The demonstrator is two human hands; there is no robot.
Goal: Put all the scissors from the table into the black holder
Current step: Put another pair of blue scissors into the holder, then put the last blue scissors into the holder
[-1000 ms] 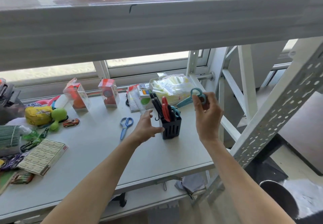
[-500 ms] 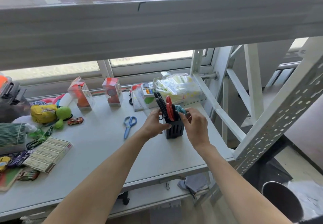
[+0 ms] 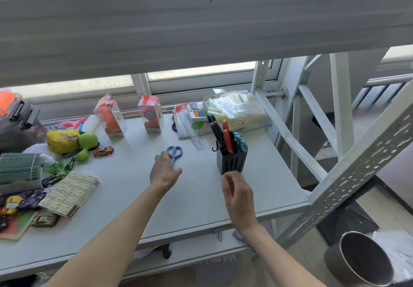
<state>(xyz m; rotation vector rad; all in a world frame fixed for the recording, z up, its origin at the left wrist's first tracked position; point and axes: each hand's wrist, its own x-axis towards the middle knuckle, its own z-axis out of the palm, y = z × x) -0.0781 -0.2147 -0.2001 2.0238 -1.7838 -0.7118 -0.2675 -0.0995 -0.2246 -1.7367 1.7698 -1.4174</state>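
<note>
1. Nearest, two bare forearms reach up from the bottom edge over the front of the white counter [image 3: 192, 201].
2. Just beyond, the right hand [image 3: 238, 194] hovers close in front of the black holder [image 3: 231, 163], fingers loosely curled and holding nothing.
3. To its left, the left hand [image 3: 164, 171] is spread with the fingers apart, its fingertips over the blade end of the blue scissors [image 3: 175, 153]; whether they touch the scissors cannot be told, and no grip is closed on them.
4. These blue scissors lie flat on the counter, handles pointing away from the person, well apart from the holder.
5. On the right part of the counter, the black holder stands upright with black-handled scissors [image 3: 214, 130], red-handled scissors [image 3: 226, 135] and teal-handled scissors [image 3: 241, 142] standing in it, handles up.
6. Off to the left lie a flat printed box [image 3: 71, 194], several toy cars [image 3: 103, 151] and a green toy [image 3: 87, 141].
7. Farther back, two clear boxes with red contents [image 3: 149, 114] stand near the window, and a clear bag of small packets [image 3: 237, 107] sits behind the holder.
8. Overhead, a wide white shelf [image 3: 201, 22] spans the top of the view.
</note>
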